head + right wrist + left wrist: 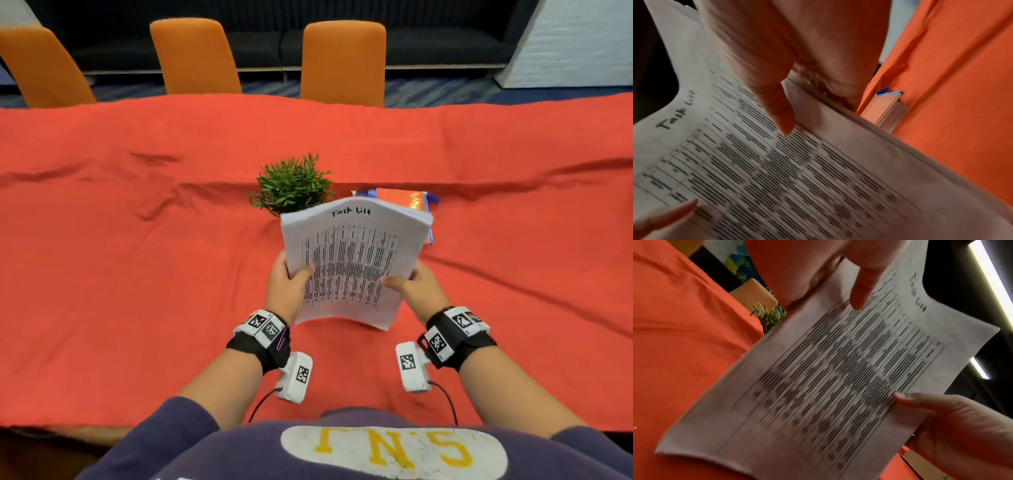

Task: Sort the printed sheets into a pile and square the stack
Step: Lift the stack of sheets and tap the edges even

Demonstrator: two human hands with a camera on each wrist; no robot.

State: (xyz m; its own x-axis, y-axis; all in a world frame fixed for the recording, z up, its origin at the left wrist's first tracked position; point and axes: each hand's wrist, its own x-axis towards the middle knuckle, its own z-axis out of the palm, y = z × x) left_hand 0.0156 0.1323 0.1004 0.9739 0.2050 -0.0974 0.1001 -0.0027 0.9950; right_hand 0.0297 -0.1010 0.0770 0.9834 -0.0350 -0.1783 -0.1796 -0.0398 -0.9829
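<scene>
A stack of white printed sheets [352, 260] with a table of text and the handwritten heading "Task list" is held up above the red tablecloth, tilted and bowed. My left hand [287, 277] grips its left edge with the thumb on the top page. My right hand [414, 284] grips the right edge the same way. The left wrist view shows the stack [828, 378] with both thumbs lying on the print. In the right wrist view the stack [797, 178] shows its layered right edge under my right thumb.
A small green potted plant [291, 186] stands just behind the sheets. A red and blue book [407, 202] lies behind them to the right. The red tablecloth [137, 274] covers the whole table. Orange chairs [195, 58] line the far side.
</scene>
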